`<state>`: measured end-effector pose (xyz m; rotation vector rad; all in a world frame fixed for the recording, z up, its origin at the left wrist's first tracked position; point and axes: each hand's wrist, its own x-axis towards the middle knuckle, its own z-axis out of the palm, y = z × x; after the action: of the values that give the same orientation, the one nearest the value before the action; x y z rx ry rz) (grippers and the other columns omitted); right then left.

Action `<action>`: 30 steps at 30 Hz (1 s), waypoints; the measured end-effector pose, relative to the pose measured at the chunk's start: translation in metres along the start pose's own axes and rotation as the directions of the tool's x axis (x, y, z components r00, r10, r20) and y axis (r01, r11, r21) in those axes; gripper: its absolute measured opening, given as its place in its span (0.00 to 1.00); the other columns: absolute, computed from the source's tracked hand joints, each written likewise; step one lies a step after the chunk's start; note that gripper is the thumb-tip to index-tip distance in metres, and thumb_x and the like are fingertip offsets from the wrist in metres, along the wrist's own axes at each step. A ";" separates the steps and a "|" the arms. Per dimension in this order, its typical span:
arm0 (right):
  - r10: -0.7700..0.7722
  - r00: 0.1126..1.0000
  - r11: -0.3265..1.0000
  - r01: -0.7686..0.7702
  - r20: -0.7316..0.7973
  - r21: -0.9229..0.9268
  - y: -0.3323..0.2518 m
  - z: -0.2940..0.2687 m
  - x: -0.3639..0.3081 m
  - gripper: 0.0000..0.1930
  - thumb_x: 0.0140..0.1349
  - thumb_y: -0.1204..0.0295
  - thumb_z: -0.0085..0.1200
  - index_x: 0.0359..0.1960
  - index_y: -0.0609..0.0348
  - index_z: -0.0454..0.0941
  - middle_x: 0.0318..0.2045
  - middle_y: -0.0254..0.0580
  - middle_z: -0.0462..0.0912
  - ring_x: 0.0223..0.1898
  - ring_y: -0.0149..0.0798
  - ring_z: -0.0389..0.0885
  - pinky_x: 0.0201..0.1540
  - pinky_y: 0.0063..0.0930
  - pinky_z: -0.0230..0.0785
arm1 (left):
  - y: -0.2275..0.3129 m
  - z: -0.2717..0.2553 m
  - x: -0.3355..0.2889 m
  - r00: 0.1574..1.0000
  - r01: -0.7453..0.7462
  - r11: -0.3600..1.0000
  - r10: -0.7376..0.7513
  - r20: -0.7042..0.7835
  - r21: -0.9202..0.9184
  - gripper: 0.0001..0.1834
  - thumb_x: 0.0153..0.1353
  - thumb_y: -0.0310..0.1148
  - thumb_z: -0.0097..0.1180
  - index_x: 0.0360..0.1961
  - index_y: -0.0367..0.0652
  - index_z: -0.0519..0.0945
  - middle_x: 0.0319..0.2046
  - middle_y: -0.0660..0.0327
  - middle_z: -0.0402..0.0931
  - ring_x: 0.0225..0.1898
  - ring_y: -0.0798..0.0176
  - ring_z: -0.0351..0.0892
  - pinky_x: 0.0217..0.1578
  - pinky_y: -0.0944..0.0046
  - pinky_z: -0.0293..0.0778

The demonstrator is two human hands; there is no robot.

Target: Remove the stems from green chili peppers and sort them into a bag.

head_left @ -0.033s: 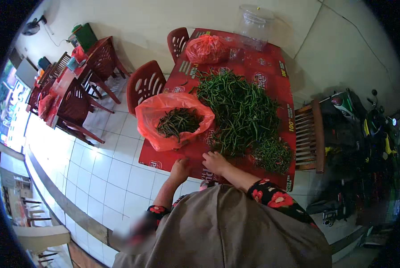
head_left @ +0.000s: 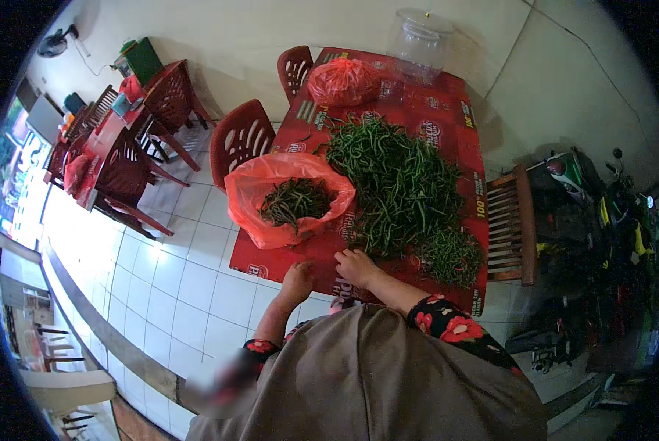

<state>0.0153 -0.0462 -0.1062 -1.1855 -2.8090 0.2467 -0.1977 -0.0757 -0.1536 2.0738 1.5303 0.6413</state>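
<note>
The person's two bare hands are at the near edge of a red printed tabletop (head_left: 461, 151). The left hand (head_left: 298, 278) is bent in at that edge, just below an open red plastic bag (head_left: 242, 202) and apart from it; whether its fingers pinch anything is too small to tell. The right hand (head_left: 355, 266) lies just to the right of it, fingers curled down over the tabletop — what, if anything, sits under them cannot be told.

A broad pile of slim green chillies (head_left: 399, 184) spreads over the middle of the tabletop, beyond and to the right of the right hand. A smaller, finer green heap (head_left: 450, 257) adjoins its near right end. The open bag stands at the left edge, its mouth wide, with a clump of darker slender pods (head_left: 294, 202) inside; its right side reaches the large pile.

At the far end are a bulging red plastic bag (head_left: 344, 82) and, to its right, a clear lidded container (head_left: 421, 48). Two red chairs (head_left: 241, 143) stand along the left side — a slatted wooden chair (head_left: 528, 220) along the right.
</note>
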 end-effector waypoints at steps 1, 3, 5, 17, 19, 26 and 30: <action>-0.052 0.999 0.999 0.052 0.015 -0.003 0.008 0.002 -0.003 0.07 0.49 0.69 0.45 0.29 0.52 0.74 0.34 0.39 0.71 0.40 0.41 0.71 0.39 0.33 0.65 | 0.015 -0.008 -0.001 0.996 0.079 0.993 -0.075 0.045 -0.092 0.17 0.46 0.29 0.53 0.40 0.37 0.74 0.35 0.44 0.72 0.41 0.43 0.70 0.43 0.53 0.68; -0.124 0.992 0.992 0.124 0.027 -0.005 0.011 -0.004 -0.003 0.07 0.49 0.69 0.45 0.30 0.52 0.73 0.35 0.39 0.71 0.40 0.41 0.70 0.40 0.32 0.65 | 0.028 -0.022 -0.005 0.984 0.170 0.970 -0.158 0.082 -0.175 0.18 0.46 0.29 0.53 0.41 0.36 0.73 0.36 0.44 0.72 0.42 0.43 0.70 0.43 0.53 0.67; -0.147 0.985 0.989 0.146 -0.090 -0.016 0.013 -0.009 -0.004 0.07 0.49 0.69 0.45 0.29 0.51 0.73 0.35 0.38 0.71 0.40 0.40 0.70 0.41 0.33 0.65 | 0.028 -0.026 -0.007 0.970 0.228 0.951 -0.204 0.131 -0.209 0.19 0.44 0.27 0.53 0.42 0.36 0.73 0.35 0.43 0.72 0.42 0.42 0.70 0.43 0.52 0.67; -0.149 0.988 0.985 0.151 -0.024 0.085 0.019 -0.017 -0.011 0.09 0.53 0.69 0.44 0.34 0.56 0.72 0.36 0.38 0.71 0.41 0.44 0.70 0.38 0.39 0.68 | -0.011 -0.023 0.035 0.989 0.144 0.970 -0.133 -0.066 0.194 0.21 0.46 0.33 0.50 0.44 0.38 0.69 0.43 0.44 0.68 0.44 0.43 0.68 0.44 0.49 0.67; -0.093 0.964 0.967 0.147 -0.249 0.208 0.022 -0.030 -0.013 0.07 0.53 0.71 0.44 0.34 0.57 0.71 0.33 0.39 0.72 0.38 0.45 0.71 0.37 0.39 0.68 | -0.013 -0.015 0.036 0.988 0.155 0.931 -0.150 -0.039 0.331 0.21 0.47 0.35 0.51 0.44 0.39 0.69 0.43 0.45 0.68 0.44 0.44 0.68 0.43 0.49 0.69; 0.719 0.517 0.602 -0.128 -0.465 0.788 0.048 -0.083 -0.065 0.02 0.60 0.74 0.44 0.33 0.57 0.66 0.29 0.35 0.73 0.28 0.29 0.71 0.29 0.23 0.64 | -0.020 -0.015 0.051 0.971 0.166 0.857 -0.228 0.070 0.487 0.19 0.49 0.36 0.50 0.41 0.38 0.68 0.43 0.47 0.67 0.46 0.46 0.66 0.40 0.51 0.71; 0.987 0.157 -0.052 0.125 0.032 0.991 0.075 -0.117 -0.125 0.06 0.61 0.72 0.45 0.39 0.56 0.66 0.29 0.34 0.72 0.27 0.24 0.69 0.25 0.19 0.60 | 0.037 -0.021 0.062 0.956 0.243 0.916 -0.283 0.083 0.320 0.17 0.49 0.34 0.51 0.39 0.37 0.66 0.38 0.46 0.70 0.41 0.43 0.70 0.38 0.51 0.71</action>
<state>0.1715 -0.0709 -0.0060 -1.3776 -0.4928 0.9159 -0.1673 -0.0232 -0.1085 2.0217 1.8864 0.1730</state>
